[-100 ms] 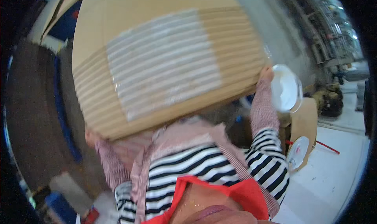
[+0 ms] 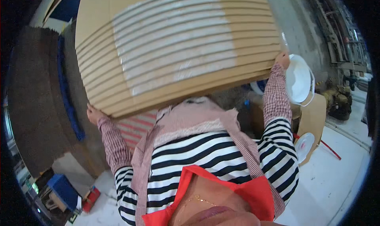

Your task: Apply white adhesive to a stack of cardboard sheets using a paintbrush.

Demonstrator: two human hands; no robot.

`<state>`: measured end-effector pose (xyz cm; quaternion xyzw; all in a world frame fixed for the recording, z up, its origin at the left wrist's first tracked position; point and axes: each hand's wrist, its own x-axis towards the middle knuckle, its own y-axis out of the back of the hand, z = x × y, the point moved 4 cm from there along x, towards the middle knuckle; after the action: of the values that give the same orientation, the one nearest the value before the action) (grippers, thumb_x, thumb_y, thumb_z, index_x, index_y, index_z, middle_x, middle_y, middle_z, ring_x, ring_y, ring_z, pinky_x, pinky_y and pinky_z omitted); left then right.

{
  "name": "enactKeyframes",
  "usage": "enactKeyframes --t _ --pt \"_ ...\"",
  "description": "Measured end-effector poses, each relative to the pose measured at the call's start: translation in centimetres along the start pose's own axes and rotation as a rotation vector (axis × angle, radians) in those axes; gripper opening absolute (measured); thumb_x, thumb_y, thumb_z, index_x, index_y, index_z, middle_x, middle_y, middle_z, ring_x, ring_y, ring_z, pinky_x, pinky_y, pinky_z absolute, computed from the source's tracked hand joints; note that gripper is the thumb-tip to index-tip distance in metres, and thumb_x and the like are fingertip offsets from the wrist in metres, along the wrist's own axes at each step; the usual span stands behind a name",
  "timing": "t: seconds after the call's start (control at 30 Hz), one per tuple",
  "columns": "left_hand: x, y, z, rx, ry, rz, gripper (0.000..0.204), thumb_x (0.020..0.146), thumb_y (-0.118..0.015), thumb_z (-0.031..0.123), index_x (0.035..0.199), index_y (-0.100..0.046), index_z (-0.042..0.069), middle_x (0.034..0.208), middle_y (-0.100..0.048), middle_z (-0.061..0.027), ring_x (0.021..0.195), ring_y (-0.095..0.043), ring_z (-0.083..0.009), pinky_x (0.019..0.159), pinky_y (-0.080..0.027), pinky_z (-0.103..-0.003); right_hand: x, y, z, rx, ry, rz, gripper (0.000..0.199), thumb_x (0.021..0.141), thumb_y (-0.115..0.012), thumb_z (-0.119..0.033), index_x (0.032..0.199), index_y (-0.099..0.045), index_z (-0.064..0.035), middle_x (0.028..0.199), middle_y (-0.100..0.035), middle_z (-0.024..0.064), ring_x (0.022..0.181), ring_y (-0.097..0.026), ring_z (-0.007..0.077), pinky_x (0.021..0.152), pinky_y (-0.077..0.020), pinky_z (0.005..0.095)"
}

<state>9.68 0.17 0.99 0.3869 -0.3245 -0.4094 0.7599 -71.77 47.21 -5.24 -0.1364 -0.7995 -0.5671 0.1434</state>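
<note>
A thick stack of flat brown cardboard sheets (image 2: 178, 43), its edges crossed by a pale band of clear tape, fills the upper middle of the view. My left hand (image 2: 94, 114) grips the stack's lower left corner from underneath. My right hand (image 2: 282, 60) holds the lower right corner. Both arms, in red checked sleeves with black-and-white striped cuffs, reach up from the lower edge. The stack is lifted in front of my chest and hides what lies behind it.
A white bucket (image 2: 299, 80) stands at the right beside a brown cardboard piece (image 2: 314, 111) and a white round lid (image 2: 304, 146). A dark brown wall of stacked board (image 2: 35, 99) rises at the left. A blue crate (image 2: 63, 191) sits on the pale floor lower left.
</note>
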Motion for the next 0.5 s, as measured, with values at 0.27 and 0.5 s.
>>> enactKeyframes --t 0.27,0.5 --pt "1.6 -0.4 -2.1 -0.095 0.027 0.021 0.051 0.089 -0.047 0.049 0.094 -0.067 0.002 0.091 -0.066 -0.0179 0.083 -0.062 -0.0321 0.073 -0.047 -0.041 -0.2 2.6 0.2 0.141 0.069 0.030 0.036 0.085 -0.047 -0.043 0.089 -0.068 -0.0137 0.084 -0.066 0.0133 0.078 -0.061 0.0362 0.066 -0.0468 0.0454" --pt "1.2 -1.7 -1.7 -0.198 0.044 0.024 0.056 0.087 -0.048 0.052 0.092 -0.068 0.000 0.088 -0.068 -0.0159 0.079 -0.064 -0.0273 0.070 -0.048 -0.037 -0.2 0.4 0.0 0.217 0.002 0.035 0.038 0.085 -0.051 -0.040 0.086 -0.069 -0.0066 0.078 -0.065 0.0170 0.076 -0.062 0.0350 0.067 -0.0476 0.0435"
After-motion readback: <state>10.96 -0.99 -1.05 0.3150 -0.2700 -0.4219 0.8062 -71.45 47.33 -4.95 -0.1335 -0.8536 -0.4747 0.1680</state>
